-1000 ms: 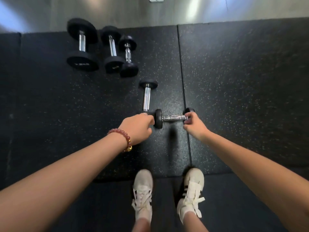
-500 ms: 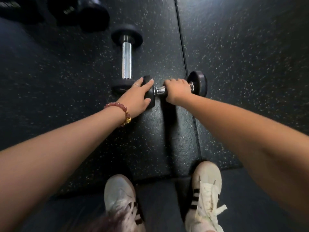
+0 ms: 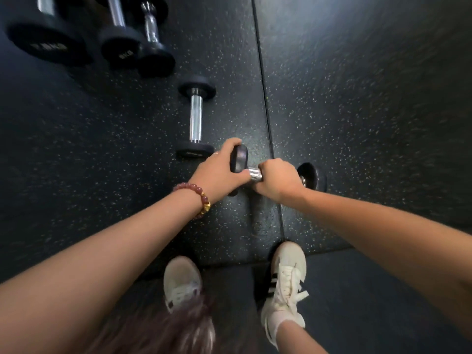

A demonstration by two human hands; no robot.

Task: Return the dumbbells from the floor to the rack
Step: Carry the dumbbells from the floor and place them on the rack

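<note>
Right hand (image 3: 277, 180) grips small dumbbell (image 3: 255, 174) by the handle; left hand (image 3: 219, 172) clasps its head; open mat (image 3: 370, 98) rightward.

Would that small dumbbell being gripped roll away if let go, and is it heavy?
The small dumbbell has round heads, so it would likely roll on the mat. Probably dense yet manageable: its heads look smaller than the far dumbbells'.

Second dumbbell (image 3: 195, 121) close ahead-left, three dumbbells (image 3: 120, 44) beyond, open mat (image 3: 357, 98) rightward
</note>
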